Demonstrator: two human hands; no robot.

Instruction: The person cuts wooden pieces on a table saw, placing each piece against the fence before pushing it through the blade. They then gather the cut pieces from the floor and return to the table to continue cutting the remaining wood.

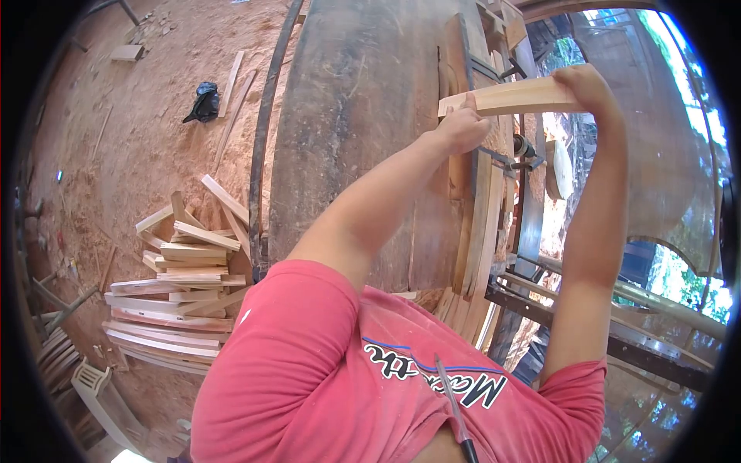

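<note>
A pale, slightly curved wooden board is held between my two hands beyond the worn bench. My left hand closes on its left end, with a finger lying over the wood. At the opposite end my right hand is wrapped round the board, its wrist bent and the arm stretched far forward. The board's left end overlaps the wooden edge pieces of the bench in this view. Just below the board, near my left hand, is a dark metal clamp-like fitting.
The wide, scuffed bench top lies to the left of the board. On the dirt floor, cut wood pieces are heaped beside a black plastic bag. A dark metal rail crosses at right. A slim pen-like object hangs at my shirt.
</note>
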